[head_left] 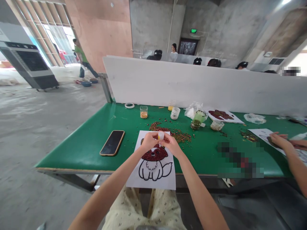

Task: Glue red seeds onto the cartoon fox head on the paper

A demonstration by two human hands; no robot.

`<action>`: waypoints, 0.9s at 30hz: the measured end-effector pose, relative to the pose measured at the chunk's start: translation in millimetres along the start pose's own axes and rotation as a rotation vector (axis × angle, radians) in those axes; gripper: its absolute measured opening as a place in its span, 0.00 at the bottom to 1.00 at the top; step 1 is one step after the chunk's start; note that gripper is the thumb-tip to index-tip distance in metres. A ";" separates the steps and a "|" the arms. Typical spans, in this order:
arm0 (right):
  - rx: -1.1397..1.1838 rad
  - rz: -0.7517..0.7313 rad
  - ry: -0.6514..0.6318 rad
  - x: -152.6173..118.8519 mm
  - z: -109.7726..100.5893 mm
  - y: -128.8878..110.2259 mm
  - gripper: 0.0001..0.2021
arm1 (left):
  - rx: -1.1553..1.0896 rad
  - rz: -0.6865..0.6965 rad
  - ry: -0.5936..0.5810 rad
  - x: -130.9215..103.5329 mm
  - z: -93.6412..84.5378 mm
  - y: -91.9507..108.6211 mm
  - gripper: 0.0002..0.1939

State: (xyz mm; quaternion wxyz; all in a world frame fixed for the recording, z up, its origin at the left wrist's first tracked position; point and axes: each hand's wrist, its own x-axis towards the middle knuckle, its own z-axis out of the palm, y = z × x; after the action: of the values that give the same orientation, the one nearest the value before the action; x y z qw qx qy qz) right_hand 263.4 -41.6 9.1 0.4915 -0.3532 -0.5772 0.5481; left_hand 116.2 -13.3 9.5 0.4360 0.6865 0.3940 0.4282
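A white sheet point(136, 179) with a fox-like outline drawing lies at the table's front edge. Dark red beans point(154, 155) cover much of the animal's head, while its body and tail are bare line drawing. Over the top of the sheet, my left hand point(150, 140) and my right hand point(169, 142) meet, their fingers closed around a small white bottle point(161, 136) with a yellow mark. The bottle's lower end points down toward the head of the drawing. Loose red and green beans point(181, 136) are scattered just behind the sheet.
A phone point(112, 143) lies left of the sheet. Behind are a cup of yellow grains point(144, 112), a white cup point(175, 113), a green-tinted cup point(198, 119) and a tape roll point(129, 105). At right, a person's hands point(279, 140) touch another sheet. A white partition point(192, 84) stands behind.
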 end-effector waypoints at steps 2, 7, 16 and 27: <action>-0.008 -0.018 0.009 -1.4 2.5 -0.7 0.23 | -0.002 -0.009 0.008 -0.8 0.5 -3.1 0.10; -0.015 -0.021 0.038 -2.6 7.3 0.7 0.21 | -0.002 -0.028 0.017 -2.6 -0.1 -7.7 0.09; -0.018 0.000 0.109 -0.8 9.9 5.1 0.20 | -0.021 -0.028 -0.010 -5.2 -1.4 -10.3 0.07; -0.023 -0.014 0.133 0.1 9.3 10.8 0.21 | -0.039 -0.012 0.005 -5.1 -0.9 -15.4 0.06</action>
State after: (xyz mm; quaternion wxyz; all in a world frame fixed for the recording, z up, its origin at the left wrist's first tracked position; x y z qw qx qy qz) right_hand 253.1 -42.5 -0.7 0.5286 -0.3904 -0.5520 0.5133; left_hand 111.2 -12.9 -5.9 0.4509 0.6745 0.3906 0.4350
